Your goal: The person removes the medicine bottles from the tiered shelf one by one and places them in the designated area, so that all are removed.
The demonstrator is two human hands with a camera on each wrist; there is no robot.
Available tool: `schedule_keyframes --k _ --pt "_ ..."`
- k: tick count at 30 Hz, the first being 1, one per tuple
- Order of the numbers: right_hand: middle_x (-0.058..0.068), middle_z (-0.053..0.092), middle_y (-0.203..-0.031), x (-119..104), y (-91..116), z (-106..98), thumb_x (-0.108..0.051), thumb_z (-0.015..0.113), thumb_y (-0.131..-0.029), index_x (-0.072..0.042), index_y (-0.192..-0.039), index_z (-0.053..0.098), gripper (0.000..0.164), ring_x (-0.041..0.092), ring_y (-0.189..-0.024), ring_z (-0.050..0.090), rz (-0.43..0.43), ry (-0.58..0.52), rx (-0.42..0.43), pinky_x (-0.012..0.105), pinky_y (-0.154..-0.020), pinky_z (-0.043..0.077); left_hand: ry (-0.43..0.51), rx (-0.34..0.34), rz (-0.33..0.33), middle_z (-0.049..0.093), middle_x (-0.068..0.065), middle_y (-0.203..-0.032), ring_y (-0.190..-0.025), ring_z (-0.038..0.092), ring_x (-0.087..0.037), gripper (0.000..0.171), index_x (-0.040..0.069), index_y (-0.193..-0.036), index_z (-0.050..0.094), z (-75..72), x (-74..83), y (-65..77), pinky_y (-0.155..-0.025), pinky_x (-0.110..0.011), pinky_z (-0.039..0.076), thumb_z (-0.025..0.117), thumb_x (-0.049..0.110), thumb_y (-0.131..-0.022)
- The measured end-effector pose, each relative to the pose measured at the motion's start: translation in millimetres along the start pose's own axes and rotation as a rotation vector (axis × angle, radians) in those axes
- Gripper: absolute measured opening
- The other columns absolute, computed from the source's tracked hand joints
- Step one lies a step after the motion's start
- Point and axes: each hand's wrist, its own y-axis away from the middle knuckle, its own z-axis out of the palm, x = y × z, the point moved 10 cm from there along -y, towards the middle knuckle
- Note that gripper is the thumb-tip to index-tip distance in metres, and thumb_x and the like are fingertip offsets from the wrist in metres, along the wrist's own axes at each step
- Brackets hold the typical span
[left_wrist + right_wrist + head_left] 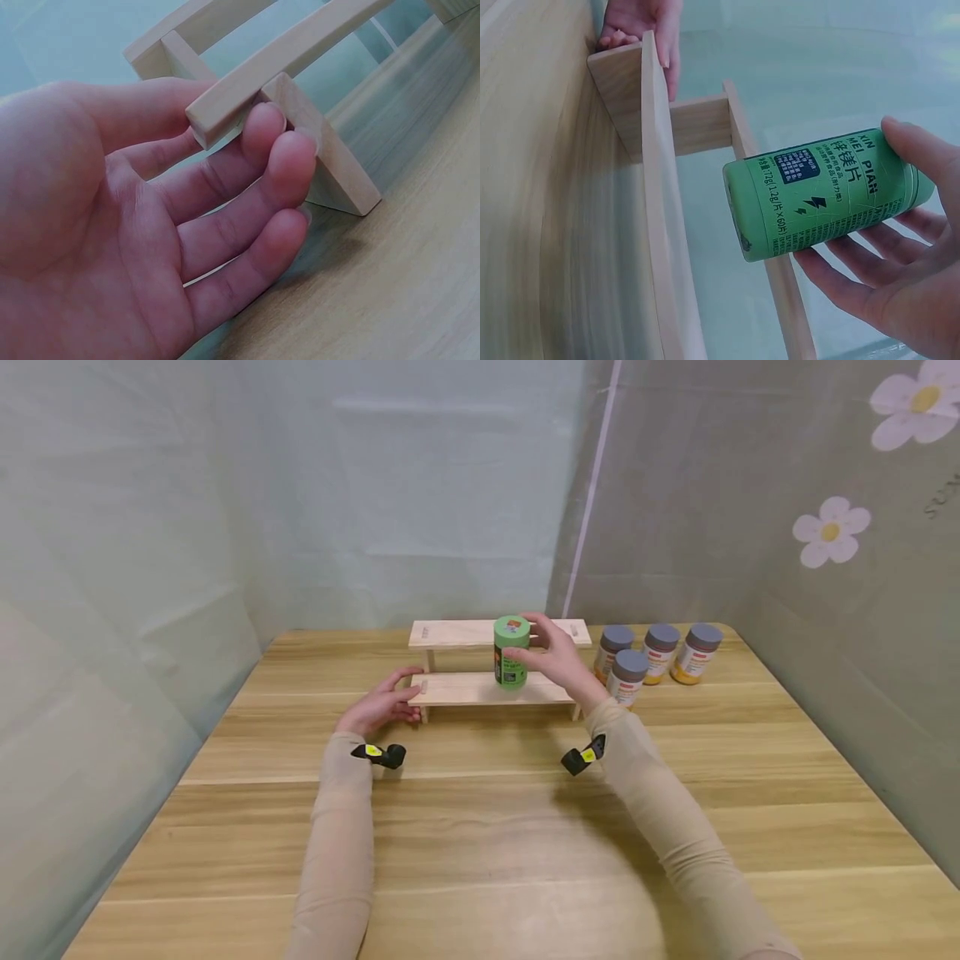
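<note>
A green pill bottle (512, 653) with printed labels is upright in my right hand (558, 658), thumb on one side and fingers on the other. In the right wrist view, the base of the bottle (821, 195) is apart from the lower board of a two-step wooden rack (480, 690). My left hand (382, 700) holds the left end of that lower board. Seen from the left wrist, the thumb lies along the board end (247, 71) and the curled fingers come up against the side support (330, 154).
Several bottles with grey lids stand right of the rack; the nearest (627, 678) is close to my right wrist. The wooden tabletop (480, 852) extends in front of the rack. Behind it hangs a pale curtain (420, 485), with a flower-printed sheet (712, 510) on the right.
</note>
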Motion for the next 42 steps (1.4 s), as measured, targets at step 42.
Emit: schedule_keyframes --k 42 --pt "0.016 0.051 -0.139 22 45 -79 -0.035 0.070 -0.088 -0.017 -0.142 0.042 0.063 0.034 -0.127 0.050 0.085 0.067 0.136 0.052 -0.104 0.043 0.012 -0.011 -0.038 0.050 -0.006 -0.107 -0.076 0.064 -0.012 0.053 0.012 -0.152 0.021 11.0 18.4 18.3 -0.079 -0.028 0.053 0.044 0.016 -0.104"
